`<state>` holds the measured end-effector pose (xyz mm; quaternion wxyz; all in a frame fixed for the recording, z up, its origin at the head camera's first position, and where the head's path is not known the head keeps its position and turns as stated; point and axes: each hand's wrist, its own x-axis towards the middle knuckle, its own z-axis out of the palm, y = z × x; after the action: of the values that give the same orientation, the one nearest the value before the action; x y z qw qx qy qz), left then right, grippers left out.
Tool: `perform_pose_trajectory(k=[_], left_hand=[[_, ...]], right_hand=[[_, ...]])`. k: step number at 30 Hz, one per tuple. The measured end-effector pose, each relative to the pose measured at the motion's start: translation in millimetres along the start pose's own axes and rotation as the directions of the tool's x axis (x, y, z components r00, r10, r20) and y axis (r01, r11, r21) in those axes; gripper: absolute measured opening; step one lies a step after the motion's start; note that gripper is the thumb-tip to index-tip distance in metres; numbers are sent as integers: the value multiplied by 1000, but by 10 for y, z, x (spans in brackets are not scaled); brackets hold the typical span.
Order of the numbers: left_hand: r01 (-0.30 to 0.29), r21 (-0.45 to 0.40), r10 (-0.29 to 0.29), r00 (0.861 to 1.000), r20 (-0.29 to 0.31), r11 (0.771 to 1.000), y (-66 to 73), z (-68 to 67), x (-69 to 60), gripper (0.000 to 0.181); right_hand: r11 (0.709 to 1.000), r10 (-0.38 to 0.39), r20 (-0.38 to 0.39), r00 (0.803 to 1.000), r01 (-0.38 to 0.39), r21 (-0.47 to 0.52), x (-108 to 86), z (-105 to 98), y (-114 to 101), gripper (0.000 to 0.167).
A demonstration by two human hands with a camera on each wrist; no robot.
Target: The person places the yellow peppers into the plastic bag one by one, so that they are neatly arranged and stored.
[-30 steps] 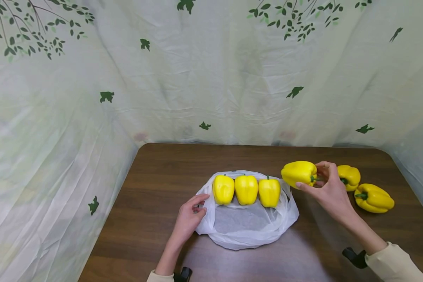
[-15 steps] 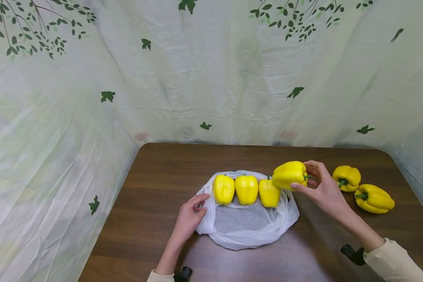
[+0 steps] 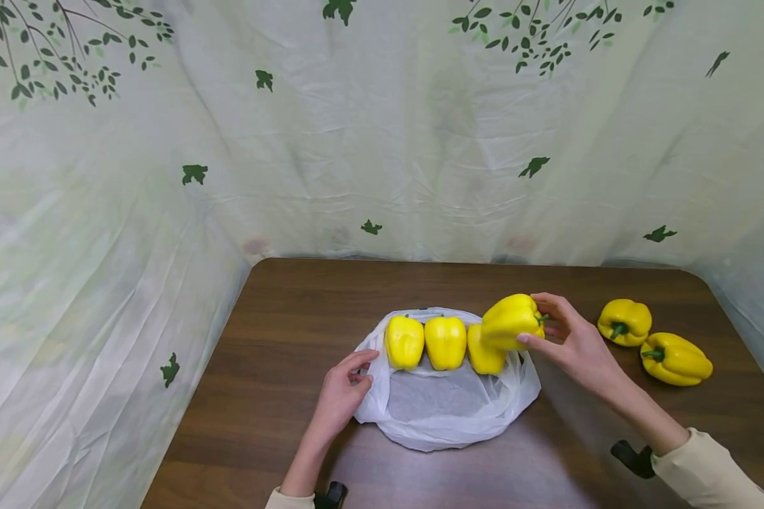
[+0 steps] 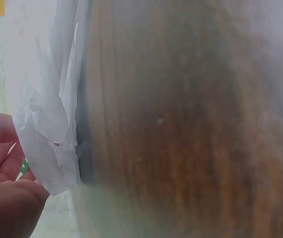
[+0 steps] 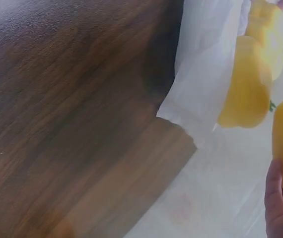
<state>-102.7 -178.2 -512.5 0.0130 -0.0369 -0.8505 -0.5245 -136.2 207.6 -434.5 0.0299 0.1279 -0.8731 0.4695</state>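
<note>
A white plastic bag (image 3: 429, 435) sits open on the table with a row of yellow bell peppers in it: a left one (image 3: 404, 343), a middle one (image 3: 445, 343) and a right one (image 3: 485, 359). My left hand (image 3: 344, 392) pinches the bag's left rim, also seen in the left wrist view, where the fingers (image 4: 0, 131) meet the plastic. In my right hand (image 3: 576, 346) is another yellow bell pepper (image 3: 511, 322), gripped near its stem end and raised over the bag's right side. It partly covers the right pepper in the head view.
Two more yellow bell peppers, one behind (image 3: 625, 322) and one nearer (image 3: 677, 359), lie on the brown wooden table (image 3: 293, 318) to the right. A pale curtain (image 3: 407, 141) with leaf prints hangs behind the table's far edge.
My right hand has carried its bell pepper leftward, from beside the bag to above the right pepper. The left hand and the bag have stayed in place.
</note>
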Motion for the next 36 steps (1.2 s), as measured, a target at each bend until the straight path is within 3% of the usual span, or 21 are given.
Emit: perform_pose_trajectory(k=[6, 23, 36], left_hand=[[-8, 2, 8, 1000, 0, 1000, -11, 2, -4, 41], [-60, -27, 59, 998, -22, 998, -52, 21, 7, 44], [-53, -3, 53, 998, -15, 999, -24, 11, -13, 50]], right_hand=[[1000, -29, 28, 999, 30, -8, 15, 43, -2, 64], [999, -27, 94, 995, 22, 46, 29, 188, -50, 63], [996, -75, 137, 988, 68, 57, 81, 330, -157, 66]])
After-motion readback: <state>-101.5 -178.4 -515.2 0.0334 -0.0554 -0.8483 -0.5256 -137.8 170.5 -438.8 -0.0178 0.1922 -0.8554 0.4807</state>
